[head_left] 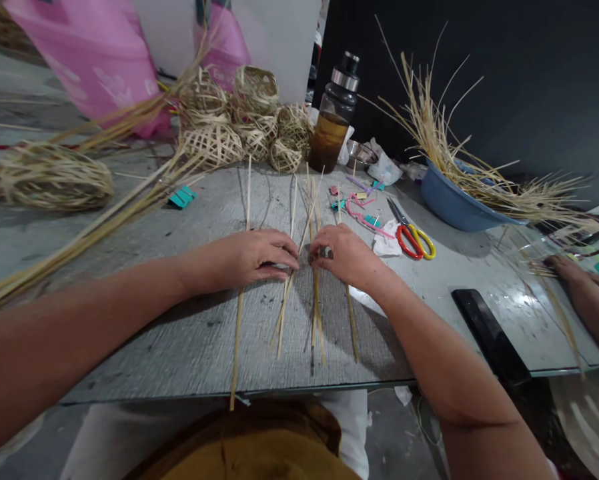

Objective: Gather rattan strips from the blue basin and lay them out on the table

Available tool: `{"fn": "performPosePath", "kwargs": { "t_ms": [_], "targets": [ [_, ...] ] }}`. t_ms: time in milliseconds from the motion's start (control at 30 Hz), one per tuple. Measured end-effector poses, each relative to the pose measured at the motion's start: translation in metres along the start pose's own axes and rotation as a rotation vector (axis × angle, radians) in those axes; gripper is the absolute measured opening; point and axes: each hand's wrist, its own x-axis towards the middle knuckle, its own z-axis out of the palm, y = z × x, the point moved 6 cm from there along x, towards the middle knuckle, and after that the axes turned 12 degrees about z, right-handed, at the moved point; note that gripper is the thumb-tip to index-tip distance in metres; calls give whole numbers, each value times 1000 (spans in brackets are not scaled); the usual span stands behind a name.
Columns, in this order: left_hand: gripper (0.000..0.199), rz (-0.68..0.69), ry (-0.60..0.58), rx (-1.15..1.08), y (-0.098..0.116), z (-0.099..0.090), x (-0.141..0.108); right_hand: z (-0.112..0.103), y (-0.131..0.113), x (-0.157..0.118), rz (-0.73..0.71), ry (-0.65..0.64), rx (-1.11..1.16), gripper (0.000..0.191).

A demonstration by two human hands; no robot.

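Note:
Thin bamboo strips (316, 320) lie lengthwise on the grey table in front of me, some crossing at narrow angles. My left hand (264, 257) is bent over the crossed pair of strips (283, 313), its fingertips closed loosely on them. A lone strip (237, 333) passes under that hand. Close beside it, my right hand (344, 257) pinches the middle strips between thumb and fingers. Another strip (352, 327) runs beneath the right hand. The exact grip at the fingertips is partly hidden.
Woven bamboo balls (212, 140) are piled behind, beside a dark bottle (332, 120). Scissors (414, 240), clips (182, 197) and a black phone (489, 337) lie on the table. A blue basin (454, 200) holds strips. Another person's hand (572, 273) is at right.

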Motion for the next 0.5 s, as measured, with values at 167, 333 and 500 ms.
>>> {"fn": "performPosePath", "kwargs": {
  "t_ms": [167, 333, 500],
  "targets": [
    [20, 26, -8, 18, 0, 0, 2, 3, 4, 1, -14, 1, 41, 15],
    [19, -2, 2, 30, -4, 1, 0, 4, 9, 2, 15, 17, 82, 16],
    [21, -20, 0, 22, -5, 0, 0, 5, 11, 3, 12, 31, 90, 17]
  ]
}}
